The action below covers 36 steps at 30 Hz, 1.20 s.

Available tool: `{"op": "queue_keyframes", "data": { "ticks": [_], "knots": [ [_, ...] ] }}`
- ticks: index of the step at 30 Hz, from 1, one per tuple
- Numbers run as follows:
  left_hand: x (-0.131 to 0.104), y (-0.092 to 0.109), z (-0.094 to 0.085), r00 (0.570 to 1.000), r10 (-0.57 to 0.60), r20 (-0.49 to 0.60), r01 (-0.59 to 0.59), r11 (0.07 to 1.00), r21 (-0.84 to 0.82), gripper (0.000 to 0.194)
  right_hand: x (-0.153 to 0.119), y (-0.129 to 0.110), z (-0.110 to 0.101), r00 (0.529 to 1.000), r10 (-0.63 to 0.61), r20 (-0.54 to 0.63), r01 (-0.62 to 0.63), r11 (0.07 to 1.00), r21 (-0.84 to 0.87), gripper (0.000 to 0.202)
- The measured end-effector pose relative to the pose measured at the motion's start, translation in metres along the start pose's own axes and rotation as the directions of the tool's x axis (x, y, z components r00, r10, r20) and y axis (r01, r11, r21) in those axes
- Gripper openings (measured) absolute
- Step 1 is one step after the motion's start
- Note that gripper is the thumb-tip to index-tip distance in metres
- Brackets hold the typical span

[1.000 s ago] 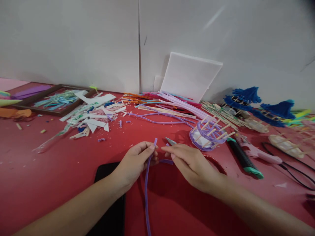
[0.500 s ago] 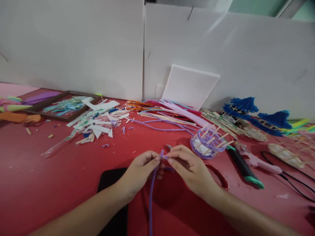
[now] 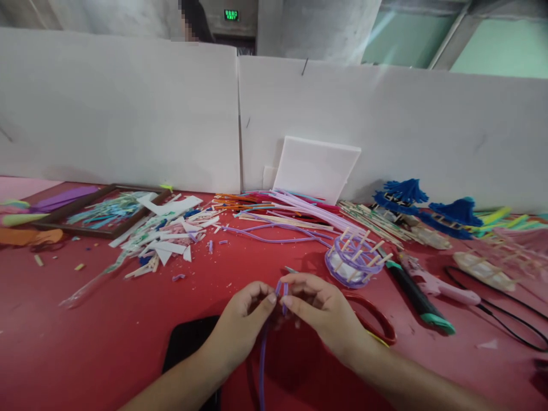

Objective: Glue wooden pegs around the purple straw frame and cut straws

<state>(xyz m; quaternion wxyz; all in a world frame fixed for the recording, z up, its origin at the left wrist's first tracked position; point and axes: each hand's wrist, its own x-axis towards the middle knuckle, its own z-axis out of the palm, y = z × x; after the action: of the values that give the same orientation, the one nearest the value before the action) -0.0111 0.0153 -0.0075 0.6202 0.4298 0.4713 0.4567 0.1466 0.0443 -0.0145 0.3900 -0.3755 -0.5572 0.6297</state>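
Observation:
Between finger and thumb, my left hand (image 3: 245, 317) pinches a long purple chenille stem (image 3: 262, 371) close to its upper end; the stem hangs down toward the front edge. My right hand (image 3: 327, 311) pinches a purple length (image 3: 285, 297) upright beside that end, with a narrow gap between the two. I cannot tell whether both are parts of one stem. Just under my right hand lie scissors with red handles (image 3: 387, 328), largely covered by it. Beyond them stands a round purple frame (image 3: 351, 278) with wooden sticks through its rings.
A dark phone-like slab (image 3: 184, 337) lies under my left forearm. To the right are a black-and-green cutter (image 3: 417, 294) and a pink glue gun (image 3: 447, 288) with its cord. Chenille stems (image 3: 308, 204) lie at the back, scraps (image 3: 166, 251) at the left, before a white partition (image 3: 128, 114).
The view has tilted up, so the table sits lower. The piece in my right hand has turned from pointing sideways at the stem to standing upright beside it.

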Motion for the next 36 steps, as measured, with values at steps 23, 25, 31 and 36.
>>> {"op": "queue_keyframes", "data": {
  "ticks": [23, 25, 31, 36],
  "knots": [
    [-0.004, 0.007, 0.005, 0.988, -0.157, 0.01, 0.157, 0.984, -0.078, 0.04, -0.004, -0.004, -0.001, 0.967, -0.212, -0.139, 0.175, 0.954, -0.243, 0.014],
    [-0.004, 0.006, 0.004, 0.991, -0.133, 0.014, 0.133, 0.989, -0.061, 0.039, -0.003, -0.004, -0.001, 0.959, -0.249, -0.133, 0.205, 0.939, -0.275, 0.014],
    [-0.002, 0.005, 0.002, 0.995, -0.086, 0.055, 0.089, 0.995, -0.055, 0.037, -0.002, -0.006, -0.002, 0.948, -0.302, -0.102, 0.255, 0.91, -0.325, 0.018],
    [-0.002, 0.007, 0.002, 0.993, -0.073, 0.092, 0.08, 0.994, -0.077, 0.038, -0.004, -0.012, -0.005, 0.967, -0.246, -0.063, 0.222, 0.94, -0.257, 0.016]
  ]
}}
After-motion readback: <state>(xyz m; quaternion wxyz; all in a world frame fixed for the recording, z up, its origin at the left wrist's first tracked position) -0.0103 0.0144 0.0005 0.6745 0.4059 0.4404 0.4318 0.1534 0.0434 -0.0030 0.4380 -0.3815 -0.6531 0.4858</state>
